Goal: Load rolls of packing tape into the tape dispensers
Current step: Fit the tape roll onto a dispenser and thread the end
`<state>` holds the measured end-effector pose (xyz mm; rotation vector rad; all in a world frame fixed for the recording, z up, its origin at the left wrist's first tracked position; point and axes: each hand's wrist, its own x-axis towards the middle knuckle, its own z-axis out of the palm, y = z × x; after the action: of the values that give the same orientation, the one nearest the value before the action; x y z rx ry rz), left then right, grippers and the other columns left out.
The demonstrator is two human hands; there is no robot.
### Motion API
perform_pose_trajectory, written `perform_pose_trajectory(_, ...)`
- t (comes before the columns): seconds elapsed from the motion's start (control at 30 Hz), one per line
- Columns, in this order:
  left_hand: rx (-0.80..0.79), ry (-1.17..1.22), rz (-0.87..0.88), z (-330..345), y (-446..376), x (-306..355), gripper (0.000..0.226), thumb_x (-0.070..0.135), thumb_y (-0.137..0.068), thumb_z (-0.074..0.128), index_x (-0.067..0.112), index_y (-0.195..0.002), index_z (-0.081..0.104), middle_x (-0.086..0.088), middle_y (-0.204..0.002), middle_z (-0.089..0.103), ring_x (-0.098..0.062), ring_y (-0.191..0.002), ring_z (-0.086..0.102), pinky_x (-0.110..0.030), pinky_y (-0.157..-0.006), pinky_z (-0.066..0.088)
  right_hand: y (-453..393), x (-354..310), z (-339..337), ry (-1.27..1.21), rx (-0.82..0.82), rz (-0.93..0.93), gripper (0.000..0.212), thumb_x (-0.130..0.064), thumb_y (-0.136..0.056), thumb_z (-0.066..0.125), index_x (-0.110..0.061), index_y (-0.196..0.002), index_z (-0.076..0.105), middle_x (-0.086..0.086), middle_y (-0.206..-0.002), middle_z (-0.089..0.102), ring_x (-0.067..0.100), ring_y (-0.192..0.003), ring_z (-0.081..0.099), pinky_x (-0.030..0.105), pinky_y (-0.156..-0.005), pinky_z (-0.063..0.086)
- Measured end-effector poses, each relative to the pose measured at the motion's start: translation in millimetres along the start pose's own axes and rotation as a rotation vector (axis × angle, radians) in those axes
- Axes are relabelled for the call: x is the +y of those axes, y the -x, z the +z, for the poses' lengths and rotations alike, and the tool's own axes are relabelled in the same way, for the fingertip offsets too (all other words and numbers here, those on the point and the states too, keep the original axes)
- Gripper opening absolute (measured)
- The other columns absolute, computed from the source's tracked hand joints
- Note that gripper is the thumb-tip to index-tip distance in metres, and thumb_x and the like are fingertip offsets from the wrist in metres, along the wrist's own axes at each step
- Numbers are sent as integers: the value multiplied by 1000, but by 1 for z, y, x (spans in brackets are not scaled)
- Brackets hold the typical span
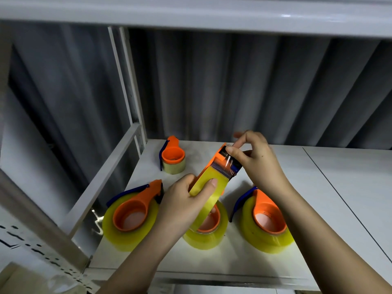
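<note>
My left hand [186,200] grips a yellow tape roll [206,187] mounted in an orange dispenser [222,158], held tilted above the shelf. My right hand [256,160] pinches the tape end at the dispenser's cutter head, thumb and forefinger closed on it. On the white shelf [318,187] lie three loaded orange dispensers with yellow rolls: one at the left [131,217], one in the middle [206,230] partly hidden under the held roll, one at the right [267,221]. A smaller loaded dispenser [172,158] stands at the back.
A white metal upright and crossbar [118,158] border the shelf's left side. Grey corrugated wall [233,85] closes the back. Another shelf board [191,15] runs overhead. A perforated white rail [38,247] and cardboard lie at the lower left.
</note>
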<state>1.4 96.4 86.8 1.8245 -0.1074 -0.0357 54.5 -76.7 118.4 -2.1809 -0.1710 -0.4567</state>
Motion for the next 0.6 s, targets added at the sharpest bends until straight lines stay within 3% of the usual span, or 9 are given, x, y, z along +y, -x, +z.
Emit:
perform_pose_trajectory(0.13,-84,43,-72,-2,-3,3,43,55,-70,60,16,-88,65,-11,-71,72,-31,-66,70,-51,-75,58,4,-5,1,143,-2,-32,18,-33,-91,61,-25,-80,49,-5,-117,52,5,-72,61,37,-78,50)
perform_pose_trajectory(0.27,-96,59,-125,-7,-5,5,23,32,-88,60,11,-94,65,-8,-70,73,-23,-65,71,-31,-65,58,9,-8,4,268,-1,-110,16,-32,-94,57,-22,-86,47,-3,-114,50,15,-75,63,35,-72,42)
perform_pose_trajectory(0.47,-174,95,-181,-13,-7,16,40,41,-84,65,3,-93,70,-16,-74,73,-28,-66,70,-32,-66,60,11,-5,4,411,-9,-202,14,-31,-96,53,-18,-93,49,-2,-116,48,26,-79,62,32,-67,35)
perform_pose_trajectory(0.6,-200,71,-188,-15,-10,14,35,36,-84,67,3,-93,70,-19,-81,73,-29,-70,70,-27,-62,58,13,-4,6,381,19,-180,14,-30,-98,50,-17,-94,49,-1,-113,48,26,-79,61,31,-67,33)
